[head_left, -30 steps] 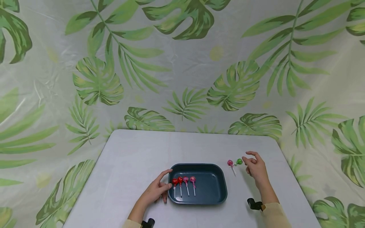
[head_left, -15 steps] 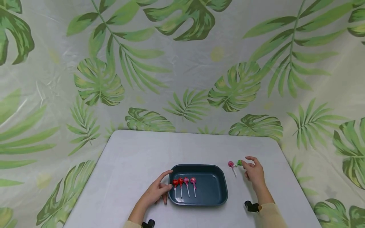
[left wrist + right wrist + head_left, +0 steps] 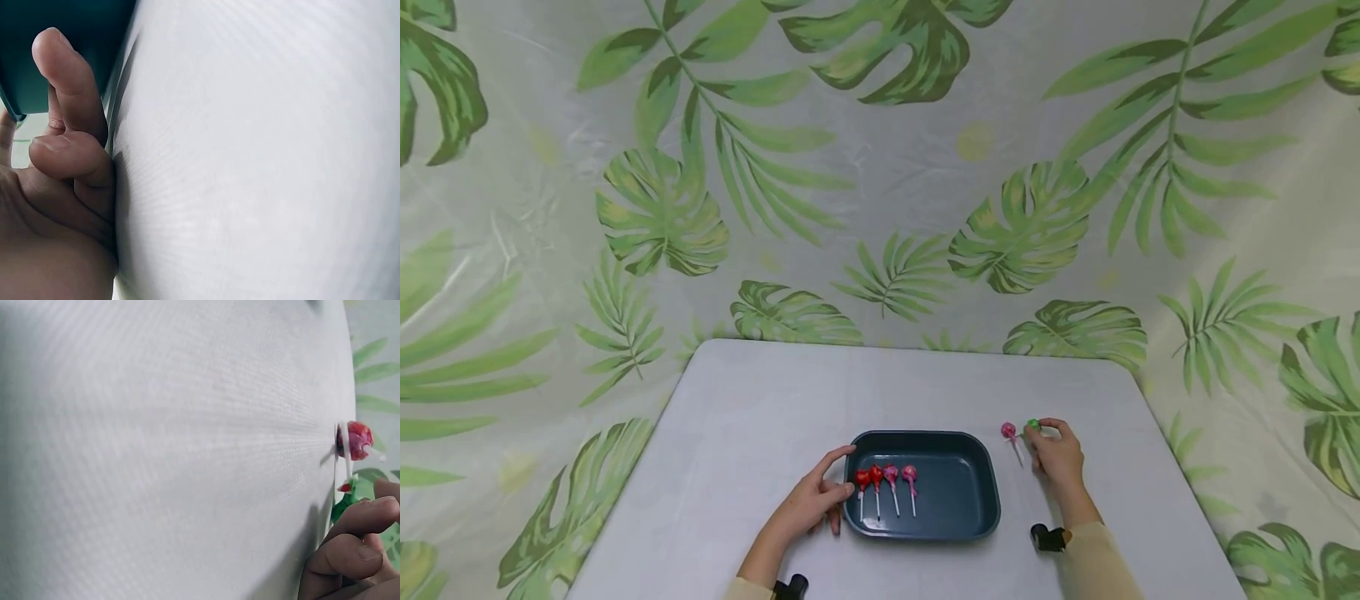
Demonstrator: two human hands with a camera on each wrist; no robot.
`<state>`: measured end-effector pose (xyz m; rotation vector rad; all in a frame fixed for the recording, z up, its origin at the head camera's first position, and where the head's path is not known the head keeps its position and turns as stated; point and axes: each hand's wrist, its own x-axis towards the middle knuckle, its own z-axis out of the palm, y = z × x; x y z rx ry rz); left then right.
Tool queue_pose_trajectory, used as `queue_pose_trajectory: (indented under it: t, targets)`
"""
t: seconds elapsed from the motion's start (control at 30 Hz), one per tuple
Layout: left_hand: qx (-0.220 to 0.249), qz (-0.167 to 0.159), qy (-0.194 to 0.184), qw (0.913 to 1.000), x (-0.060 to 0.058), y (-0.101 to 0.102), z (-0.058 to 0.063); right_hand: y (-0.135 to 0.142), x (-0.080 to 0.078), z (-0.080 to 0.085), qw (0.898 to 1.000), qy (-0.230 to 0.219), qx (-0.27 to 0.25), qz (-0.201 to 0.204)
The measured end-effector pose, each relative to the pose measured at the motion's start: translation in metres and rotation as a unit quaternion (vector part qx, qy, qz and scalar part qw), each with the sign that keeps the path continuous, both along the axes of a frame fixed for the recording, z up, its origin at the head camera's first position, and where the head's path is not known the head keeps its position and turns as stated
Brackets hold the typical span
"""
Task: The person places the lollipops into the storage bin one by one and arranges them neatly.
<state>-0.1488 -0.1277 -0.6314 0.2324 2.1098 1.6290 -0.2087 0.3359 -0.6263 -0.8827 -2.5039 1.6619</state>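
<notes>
My left hand holds the left end of a dark blue rectangular tray, its thumb over the rim and its index finger at the far left corner. In the left wrist view, curled fingers lie beside the tray wall. Inside the tray, two red lollipops and two pink lollipops lie side by side, sticks toward me. My right hand pinches a green lollipop between thumb and index finger; its head is partly hidden. Just left of it lies a pink lollipop on the table.
A white-covered table carries everything. Behind it hangs a leaf-patterned cloth. Each wrist wears a black camera, one by the right cuff and one by the left cuff.
My right hand has moved left and slightly toward me, from beside the green lollipop to closing its thumb and index finger on it. The left hand and tray have stayed in place.
</notes>
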Motion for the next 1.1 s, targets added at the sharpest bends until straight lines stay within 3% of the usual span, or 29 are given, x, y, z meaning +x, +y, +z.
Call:
queue_pose_trajectory:
  t: [0.5, 1.1]
  targets:
    - [0.008, 0.003, -0.008, 0.9999, 0.001, -0.001, 0.003, 0.002, -0.011, -0.005, 0.996, -0.009, 0.085, 0.009]
    - [0.005, 0.001, -0.006, 1.0000, -0.001, -0.002, -0.001, 0.005, -0.010, -0.006, 0.997, -0.009, 0.075, 0.024]
